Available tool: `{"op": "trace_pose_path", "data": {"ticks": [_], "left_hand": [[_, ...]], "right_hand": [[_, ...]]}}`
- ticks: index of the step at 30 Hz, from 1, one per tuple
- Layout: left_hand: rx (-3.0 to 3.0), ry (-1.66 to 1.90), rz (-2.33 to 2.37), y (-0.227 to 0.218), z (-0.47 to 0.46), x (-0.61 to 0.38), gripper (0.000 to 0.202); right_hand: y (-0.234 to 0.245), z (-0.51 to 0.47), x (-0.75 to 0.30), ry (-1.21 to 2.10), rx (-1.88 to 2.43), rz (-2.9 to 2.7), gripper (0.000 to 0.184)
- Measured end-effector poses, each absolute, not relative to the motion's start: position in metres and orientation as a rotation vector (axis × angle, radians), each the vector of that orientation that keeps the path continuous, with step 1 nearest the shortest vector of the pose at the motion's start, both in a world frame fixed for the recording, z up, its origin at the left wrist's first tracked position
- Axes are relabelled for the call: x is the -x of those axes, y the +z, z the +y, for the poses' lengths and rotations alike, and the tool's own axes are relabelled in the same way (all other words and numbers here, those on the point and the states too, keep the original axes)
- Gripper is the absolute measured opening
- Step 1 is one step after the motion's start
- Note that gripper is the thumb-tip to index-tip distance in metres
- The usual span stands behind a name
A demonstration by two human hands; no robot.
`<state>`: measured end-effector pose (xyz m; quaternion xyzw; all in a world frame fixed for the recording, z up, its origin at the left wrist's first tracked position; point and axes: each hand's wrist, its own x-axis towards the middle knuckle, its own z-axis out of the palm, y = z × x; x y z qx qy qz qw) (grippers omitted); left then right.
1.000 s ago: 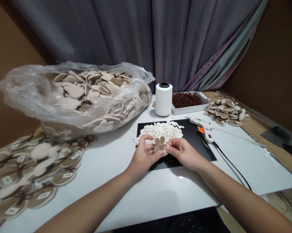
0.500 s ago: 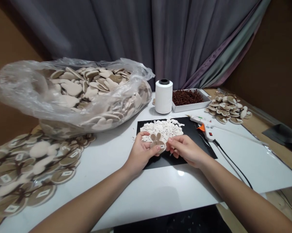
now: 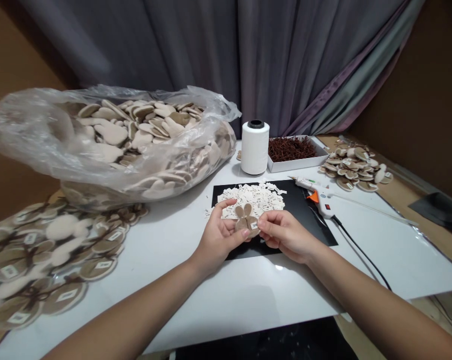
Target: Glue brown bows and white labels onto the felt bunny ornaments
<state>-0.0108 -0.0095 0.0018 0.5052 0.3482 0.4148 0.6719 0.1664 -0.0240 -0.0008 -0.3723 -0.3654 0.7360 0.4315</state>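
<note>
The left hand (image 3: pixel 218 237) is holding the brown rabbit-shaped piece (image 3: pixel 242 212) above the black sheet (image 3: pixel 304 212) on the bench (image 3: pixel 165 272), its fingers clamping the lower left side, in front of the heap of white labels (image 3: pixel 258 194). Unlike half a second ago, when it was showing a slight gap, the right hand (image 3: pixel 290 235) is now touching the piece's right edge, its fingers pinching there beside the attached label (image 3: pixel 254 226).
</note>
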Motion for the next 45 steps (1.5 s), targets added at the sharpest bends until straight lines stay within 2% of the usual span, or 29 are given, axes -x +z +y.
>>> {"op": "trace_pose_path", "data": {"ticks": [10, 17, 27, 33, 35, 41, 45], "left_hand": [[-1.150, 0.939, 0.820, 0.005, -0.012, 0.008, 0.057], [-1.188, 0.944, 0.854, 0.005, -0.016, 0.008, 0.056], [-1.177, 0.937, 0.835, 0.003, -0.013, 0.007, 0.060], [-1.180, 0.964, 0.990, 0.004, -0.012, 0.003, 0.057], [-1.177, 0.966, 1.001, 0.004, -0.012, 0.003, 0.056], [-1.172, 0.964, 0.989, 0.004, -0.013, 0.005, 0.057], [-1.192, 0.938, 0.998, 0.004, -0.012, 0.005, 0.059]], "right_hand": [[0.000, -0.027, -0.161, 1.914, 0.889, -0.811, 0.036], [-0.004, -0.027, -0.161, 2.056, 0.842, -0.684, 0.030], [0.000, -0.027, -0.163, 1.651, 0.999, -0.899, 0.031], [0.000, -0.026, -0.161, 1.697, 1.002, -0.811, 0.041], [0.001, -0.025, -0.162, 1.708, 1.005, -0.824, 0.037], [0.007, -0.027, -0.165, 1.724, 1.009, -0.888, 0.009], [0.007, -0.027, -0.164, 1.710, 1.030, -0.880, 0.006]]}}
